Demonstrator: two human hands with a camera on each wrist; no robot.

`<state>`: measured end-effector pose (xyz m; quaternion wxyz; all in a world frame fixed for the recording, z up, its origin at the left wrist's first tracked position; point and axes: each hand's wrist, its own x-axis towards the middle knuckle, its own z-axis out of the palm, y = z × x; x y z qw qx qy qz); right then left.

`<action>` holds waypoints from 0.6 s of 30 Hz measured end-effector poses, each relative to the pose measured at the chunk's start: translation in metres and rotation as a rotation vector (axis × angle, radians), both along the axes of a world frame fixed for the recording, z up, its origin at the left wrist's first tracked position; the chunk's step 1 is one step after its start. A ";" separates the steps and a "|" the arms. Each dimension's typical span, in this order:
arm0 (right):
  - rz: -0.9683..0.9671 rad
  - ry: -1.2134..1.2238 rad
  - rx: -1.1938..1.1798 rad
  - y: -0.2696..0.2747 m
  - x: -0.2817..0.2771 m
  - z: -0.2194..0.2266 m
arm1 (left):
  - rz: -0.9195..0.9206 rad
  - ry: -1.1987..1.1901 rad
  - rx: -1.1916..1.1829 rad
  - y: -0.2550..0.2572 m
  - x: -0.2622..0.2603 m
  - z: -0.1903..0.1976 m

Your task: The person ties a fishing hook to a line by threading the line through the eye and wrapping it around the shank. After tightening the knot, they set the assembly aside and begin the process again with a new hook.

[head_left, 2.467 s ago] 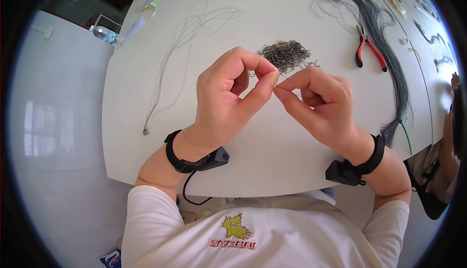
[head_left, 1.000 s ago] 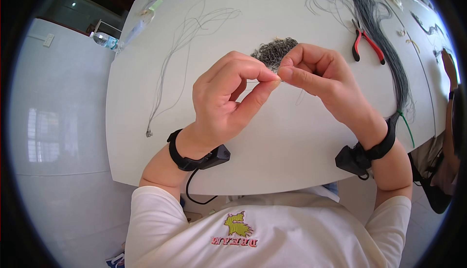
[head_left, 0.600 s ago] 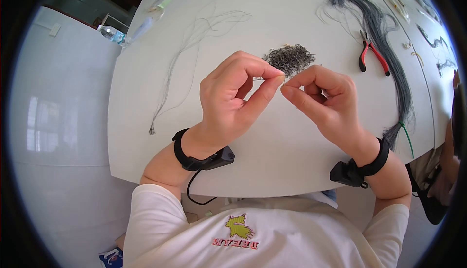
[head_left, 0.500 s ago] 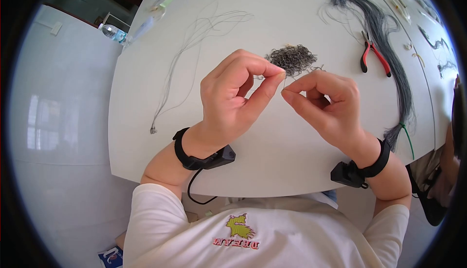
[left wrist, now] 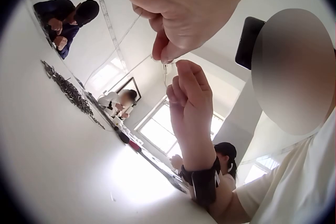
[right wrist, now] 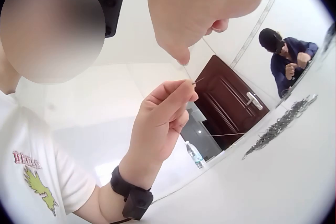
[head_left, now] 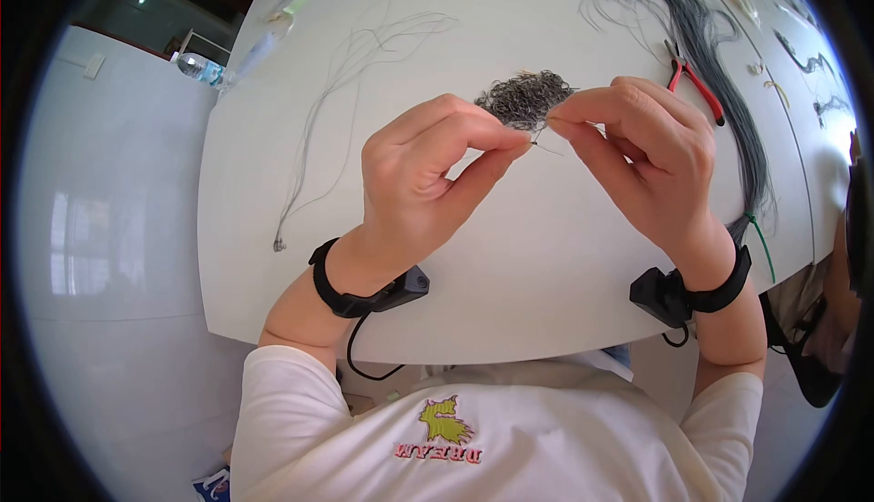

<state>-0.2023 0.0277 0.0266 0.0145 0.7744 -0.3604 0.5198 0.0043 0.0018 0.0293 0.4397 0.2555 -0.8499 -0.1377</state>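
In the head view, the left hand (head_left: pixel 428 170) pinches a tiny dark hook-like piece (head_left: pixel 534 143) between thumb and forefinger, its tip poking out. The right hand (head_left: pixel 651 156), slightly up and to the right, pinches a thin thread between thumb and forefinger, a short gap from the left fingertips. Just behind both hands lies a pile of dark wire hooks (head_left: pixel 525 97). The right wrist view shows the left hand (right wrist: pixel 160 121) with a thin piece sticking out of its fingertips. In the left wrist view, the right hand (left wrist: pixel 191 113) is close to the left one.
Red-handled pliers (head_left: pixel 696 91) and a long grey thread bundle (head_left: pixel 728 92) lie on the right of the white table (head_left: pixel 473 311). Loose pale strands (head_left: pixel 319 101) lie on the left. A bottle (head_left: pixel 196 67) stands beyond the left edge. Other people sit around the table.
The right hand has moved up and to the right, away from the left fingertips, and now partly covers the pliers. The left hand keeps its pinch, and a dark piece shows at its tips.
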 end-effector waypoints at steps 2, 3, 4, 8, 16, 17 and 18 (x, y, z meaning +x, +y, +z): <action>0.027 -0.082 0.128 0.001 0.002 -0.001 | -0.008 -0.013 0.031 0.001 0.000 0.000; 0.024 -0.083 0.129 0.001 0.002 -0.002 | -0.011 -0.014 0.032 0.001 0.000 0.001; 0.028 -0.144 0.232 0.001 0.002 -0.003 | -0.014 -0.013 0.060 0.002 0.001 0.001; 0.115 -0.313 0.488 -0.003 0.003 -0.010 | -0.060 0.057 0.221 0.002 0.002 -0.005; 0.275 -0.517 0.794 -0.003 0.013 -0.026 | -0.056 0.186 0.342 -0.002 0.005 -0.009; 0.243 -0.450 0.789 0.000 0.015 -0.024 | -0.046 0.205 0.354 -0.002 0.006 -0.009; 0.202 -0.376 0.741 0.002 0.015 -0.023 | -0.040 0.206 0.352 -0.002 0.006 -0.009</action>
